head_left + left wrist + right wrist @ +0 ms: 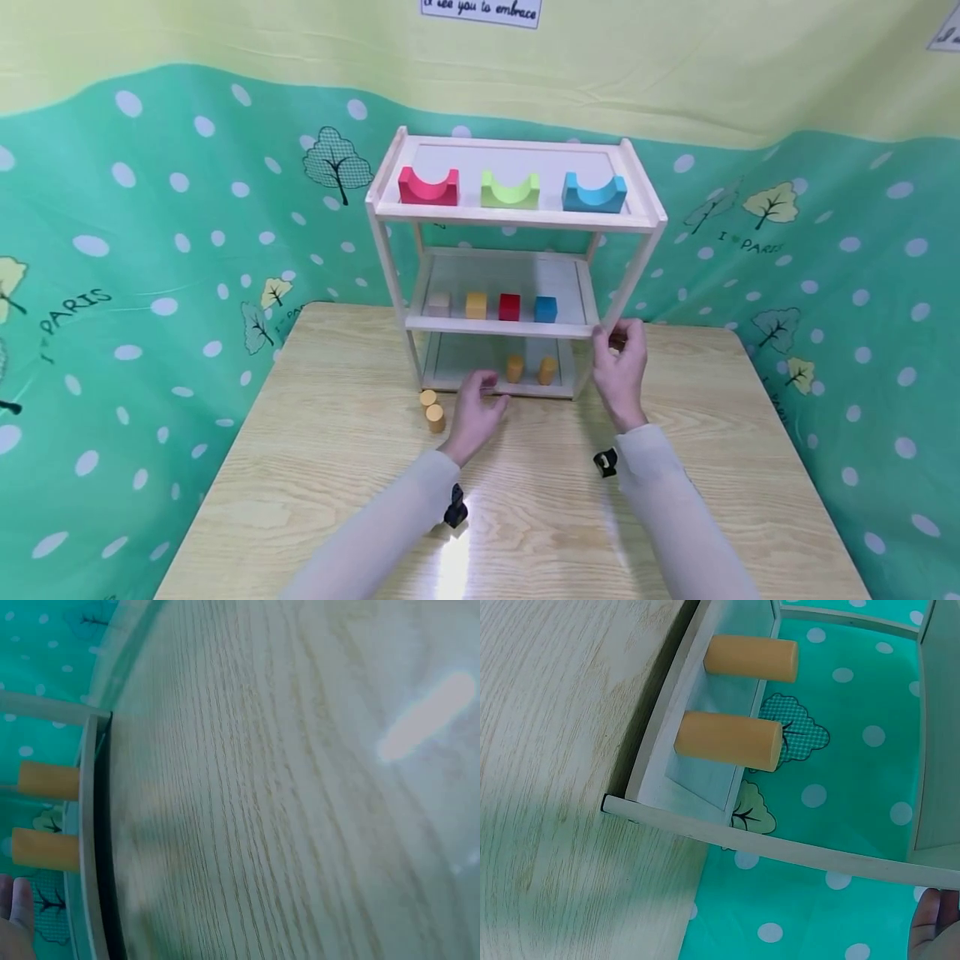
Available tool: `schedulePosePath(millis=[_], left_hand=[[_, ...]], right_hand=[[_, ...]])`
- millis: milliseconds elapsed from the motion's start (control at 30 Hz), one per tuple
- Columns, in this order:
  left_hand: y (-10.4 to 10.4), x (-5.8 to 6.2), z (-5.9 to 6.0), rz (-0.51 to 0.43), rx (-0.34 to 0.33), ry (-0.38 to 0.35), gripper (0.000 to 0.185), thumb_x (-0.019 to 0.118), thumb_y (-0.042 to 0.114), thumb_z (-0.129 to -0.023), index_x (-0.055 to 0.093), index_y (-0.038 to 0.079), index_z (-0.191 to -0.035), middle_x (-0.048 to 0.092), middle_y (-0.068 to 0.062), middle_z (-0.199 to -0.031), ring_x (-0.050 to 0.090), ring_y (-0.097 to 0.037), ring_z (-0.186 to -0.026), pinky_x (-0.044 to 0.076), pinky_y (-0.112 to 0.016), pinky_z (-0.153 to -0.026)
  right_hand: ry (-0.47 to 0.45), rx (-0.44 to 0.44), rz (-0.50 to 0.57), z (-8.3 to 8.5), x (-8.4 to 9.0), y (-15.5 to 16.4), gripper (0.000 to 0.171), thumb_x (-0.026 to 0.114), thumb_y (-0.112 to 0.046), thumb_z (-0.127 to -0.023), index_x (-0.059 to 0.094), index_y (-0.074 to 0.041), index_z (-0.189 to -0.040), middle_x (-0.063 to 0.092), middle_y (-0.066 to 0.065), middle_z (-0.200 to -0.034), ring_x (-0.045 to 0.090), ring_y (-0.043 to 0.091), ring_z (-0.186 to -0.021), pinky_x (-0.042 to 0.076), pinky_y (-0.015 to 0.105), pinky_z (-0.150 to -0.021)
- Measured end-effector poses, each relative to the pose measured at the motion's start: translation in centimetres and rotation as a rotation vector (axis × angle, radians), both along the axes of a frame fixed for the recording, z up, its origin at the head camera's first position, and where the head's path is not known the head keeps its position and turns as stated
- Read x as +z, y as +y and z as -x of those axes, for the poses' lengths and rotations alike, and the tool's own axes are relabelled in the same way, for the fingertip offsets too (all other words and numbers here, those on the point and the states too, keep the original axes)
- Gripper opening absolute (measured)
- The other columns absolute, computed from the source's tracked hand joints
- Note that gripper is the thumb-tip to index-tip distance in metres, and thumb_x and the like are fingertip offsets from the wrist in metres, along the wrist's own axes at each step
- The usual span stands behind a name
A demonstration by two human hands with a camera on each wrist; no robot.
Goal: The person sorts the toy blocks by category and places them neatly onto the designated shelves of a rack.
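A white three-tier shelf (517, 218) stands on the table. My left hand (474, 417) hovers before its bottom tier, fingers loosely bent, nothing seen in it. Two wooden cylinders (514, 368) stand upright on that tier, just right of this hand. Two more cylinders (435, 418) are on the table to its left. At the shelf's right front post, level with the middle tier, my right hand (621, 371) grips the frame between thumb and fingers. Only some fingertips (927, 919) of it show beside the post in the right wrist view.
On the top tier sit a red arch block (429, 193), a green one (510, 197) and a blue one (594, 200). White, yellow, red (509, 307) and blue cubes line the middle tier. Patterned green cloth (187, 208) hangs behind the wooden table (315, 467).
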State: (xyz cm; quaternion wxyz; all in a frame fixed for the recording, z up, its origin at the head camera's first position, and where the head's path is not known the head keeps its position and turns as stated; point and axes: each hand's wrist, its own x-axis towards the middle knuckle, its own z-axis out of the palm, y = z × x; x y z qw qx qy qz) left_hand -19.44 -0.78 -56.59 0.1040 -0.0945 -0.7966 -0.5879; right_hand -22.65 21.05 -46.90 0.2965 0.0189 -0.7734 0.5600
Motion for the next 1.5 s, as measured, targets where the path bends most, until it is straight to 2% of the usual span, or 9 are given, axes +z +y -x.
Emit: schedulePosePath(millis=[233,433,633,833,967,1100,1300,1500], left_hand=[[-1.1,0.2,-1.4,-0.023,-0.025,0.098,0.034,0.07,0.0,-0.083,0.054,-0.004,-0.112,0.055,-0.024,-0.11,0.057,-0.039,-0.101,0.05,-0.042,-0.091],[-2.0,0.5,-2.5,-0.016,0.013,0.188,0.033,0.073,-0.002,-0.08,0.055,-0.005,-0.108,0.057,-0.019,-0.105,0.059,-0.034,-0.095,0.052,-0.033,-0.086],[-3.2,0.3,-3.3,-0.011,0.096,0.256,0.034,0.075,-0.004,-0.077,0.056,-0.006,-0.105,0.058,-0.017,-0.1,0.058,-0.038,-0.089,0.052,-0.033,-0.083],[-4.7,0.0,-3.9,0.011,0.188,0.284,0.034,0.076,-0.003,-0.076,0.057,-0.004,-0.104,0.059,-0.017,-0.097,0.056,-0.029,-0.086,0.051,-0.037,-0.078],[-5.6,-0.2,-4.2,0.017,0.234,0.261,0.035,0.077,-0.002,-0.075,0.058,-0.004,-0.104,0.058,-0.012,-0.098,0.055,-0.03,-0.088,0.049,-0.042,-0.078],[-6.2,-0.6,-4.5,0.001,0.289,0.218,0.035,0.077,-0.002,-0.075,0.058,-0.004,-0.104,0.057,-0.016,-0.099,0.054,-0.038,-0.09,0.047,-0.046,-0.081],[-6.6,-1.1,-4.8,-0.04,0.342,0.114,0.035,0.077,0.0,-0.077,0.057,0.0,-0.105,0.055,-0.011,-0.102,0.053,-0.03,-0.094,0.044,-0.043,-0.084],[-6.9,-1.6,-5.1,-0.057,0.381,0.04,0.036,0.078,0.002,-0.077,0.055,-0.002,-0.105,0.052,-0.012,-0.103,0.051,-0.028,-0.095,0.042,-0.049,-0.087]], right_hand=[[0.003,0.01,0.005,0.0,0.0,0.2,0.021,0.056,-0.016,-0.096,0.05,0.0,-0.109,0.054,0.007,-0.099,0.052,0.018,-0.088,0.047,0.03,-0.077],[-0.012,0.007,0.0,-0.1,0.0,0.2,0.022,0.056,-0.018,-0.097,0.049,-0.002,-0.11,0.053,0.004,-0.099,0.052,0.016,-0.088,0.047,0.029,-0.078],[-0.008,0.004,-0.001,-0.1,0.0,0.1,0.021,0.056,-0.018,-0.096,0.049,-0.002,-0.109,0.053,0.003,-0.098,0.052,0.016,-0.087,0.047,0.031,-0.076],[0.001,0.0,-0.003,-0.2,0.0,0.0,0.02,0.056,-0.017,-0.096,0.049,-0.002,-0.108,0.054,0.004,-0.097,0.052,0.016,-0.086,0.046,0.027,-0.076],[-0.001,-0.004,-0.005,-0.2,0.0,0.0,0.02,0.056,-0.017,-0.096,0.049,-0.002,-0.107,0.053,0.004,-0.096,0.052,0.016,-0.085,0.046,0.026,-0.075],[-0.001,-0.002,-0.003,-0.2,0.1,0.0,0.02,0.056,-0.016,-0.096,0.049,-0.001,-0.107,0.054,0.005,-0.096,0.052,0.017,-0.085,0.046,0.026,-0.075],[0.001,-0.004,-0.002,-0.1,0.0,0.1,0.019,0.056,-0.015,-0.096,0.049,-0.001,-0.107,0.054,0.005,-0.095,0.052,0.017,-0.084,0.046,0.025,-0.074],[-0.003,-0.009,-0.006,-0.2,0.0,-0.1,0.019,0.055,-0.015,-0.096,0.049,-0.001,-0.108,0.054,0.005,-0.096,0.052,0.017,-0.084,0.046,0.025,-0.074]])
